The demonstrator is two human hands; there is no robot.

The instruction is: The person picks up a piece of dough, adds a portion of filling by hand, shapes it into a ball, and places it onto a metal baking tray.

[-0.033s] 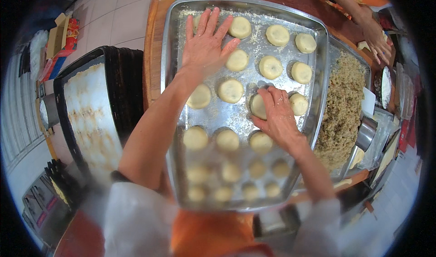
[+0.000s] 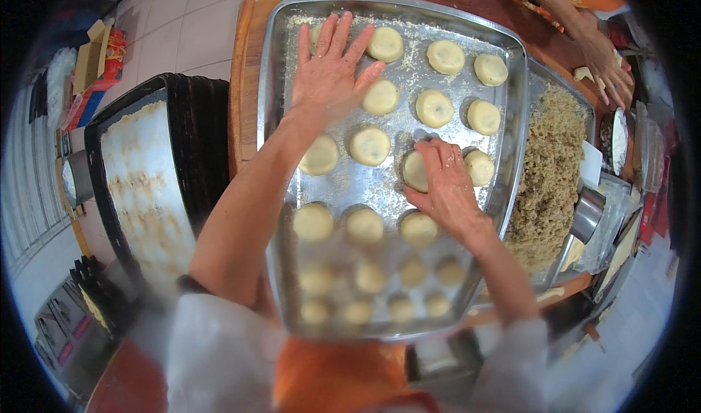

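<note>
Cream dough round [image 2: 414, 172] in the right hand [image 2: 449, 192], on metal tray [image 2: 410, 68].

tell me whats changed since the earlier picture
Almost nothing: the co-worker's hand seems to have shifted very slightly right. Nothing was visibly taken hold of or let go. The right hand stays around the same dough round, the left hand stays spread, and the tray looks unmoved.

The tray [image 2: 347, 183] is shiny metal, the dough rounds [image 2: 369, 146] matt, the table [image 2: 245, 121] wood.
</note>
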